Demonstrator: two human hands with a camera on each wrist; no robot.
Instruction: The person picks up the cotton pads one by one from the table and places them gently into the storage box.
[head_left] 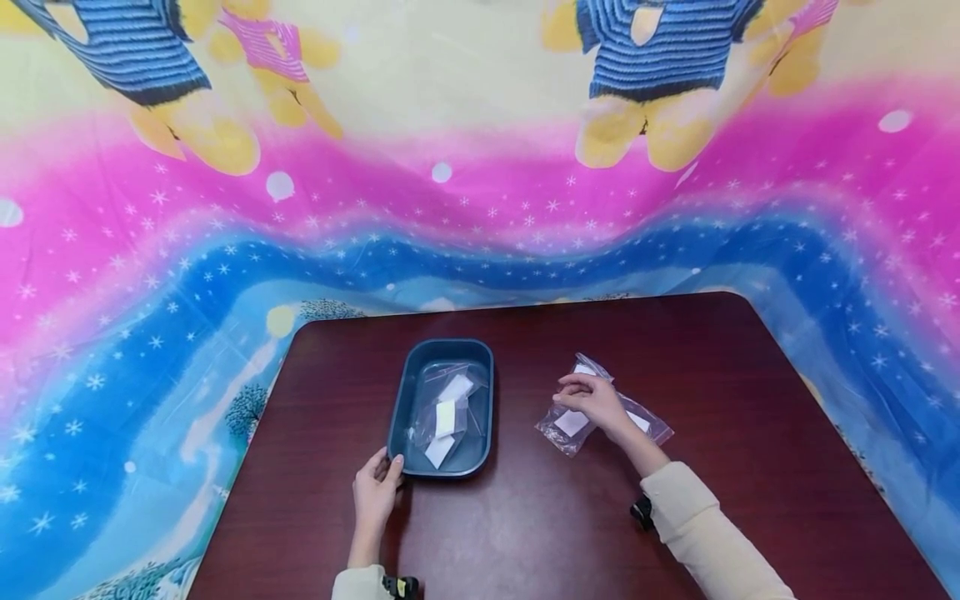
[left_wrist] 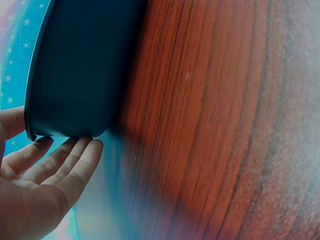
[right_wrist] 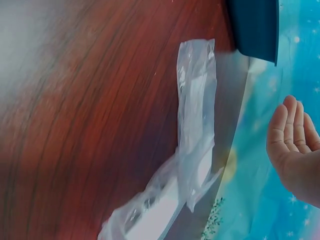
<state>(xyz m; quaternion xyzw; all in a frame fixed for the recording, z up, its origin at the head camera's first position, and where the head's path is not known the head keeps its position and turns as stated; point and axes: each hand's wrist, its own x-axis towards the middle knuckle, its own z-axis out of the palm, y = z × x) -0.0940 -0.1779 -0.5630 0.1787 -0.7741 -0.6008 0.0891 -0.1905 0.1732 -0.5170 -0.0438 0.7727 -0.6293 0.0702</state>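
Note:
A dark blue-green tray (head_left: 489,417) stands on the table and has clear plastic bags with white pieces (head_left: 446,418) in it. At the tray's near left corner, my left hand (head_left: 375,490) holds the rim, thumb on top and fingers against the outer wall. The left wrist view shows these fingertips (left_wrist: 92,145) along the tray wall (left_wrist: 80,75). My right hand (head_left: 592,400) hovers over more clear bags (head_left: 572,423), fingers loosely bent and holding nothing. In the right wrist view, the bags (right_wrist: 196,105) lie overlapping, apart from the right hand (right_wrist: 295,145).
The dark red wooden table (head_left: 540,533) has a back edge near a hanging cloth (head_left: 480,192) printed with bears and snowflakes. Bands with small black devices (head_left: 401,587) sit at both wrists, below light sleeves (head_left: 705,525).

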